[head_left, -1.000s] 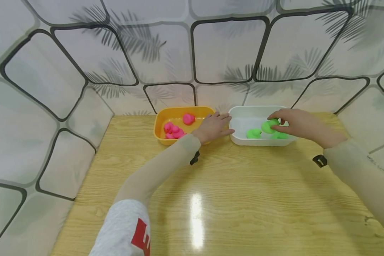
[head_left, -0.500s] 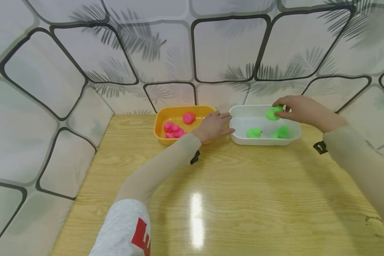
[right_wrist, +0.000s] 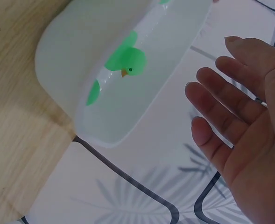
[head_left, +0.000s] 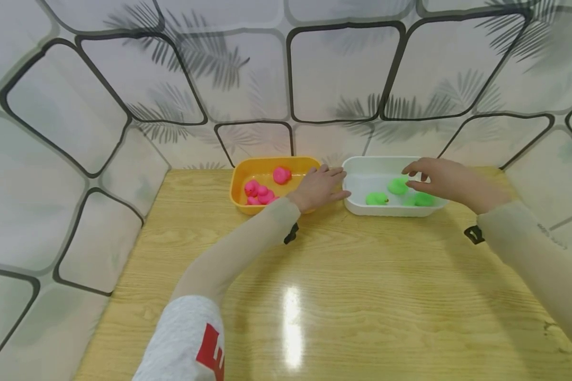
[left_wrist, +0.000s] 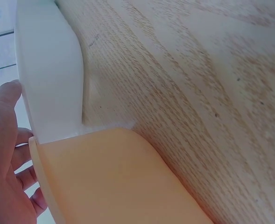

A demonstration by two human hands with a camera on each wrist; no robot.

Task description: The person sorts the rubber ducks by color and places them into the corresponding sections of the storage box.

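My left hand point(head_left: 316, 188) lies over the gap between an orange tub point(head_left: 240, 207) and a white tub point(head_left: 386, 211), its fingers spread. In the left wrist view, its thumb touches the white tub's rim and other fingers are by the orange one's. Above the right end of the white tub, my right hand point(head_left: 445, 180) has relaxed, parted fingers and holds nothing. A green rubber duck point(head_left: 398, 185) lies just left of its fingertips. Other green ducks lie in the same tub, one front left point(head_left: 376, 198) and a cluster at right point(head_left: 420, 199). In the right wrist view, a duck point(right_wrist: 136, 61) faces the camera.
Several pink rubber ducks point(head_left: 262, 194) lie in the orange tub, with another pink duck point(head_left: 281, 175) near its back wall. Both tubs stand side by side at the back of a wooden table point(head_left: 362, 286), against a patterned cloth wall point(head_left: 338, 74).
The right hand lifted a green duck toward the white tub's back wall, then lowered and let it go inside that tub. The left hand has stayed in place.
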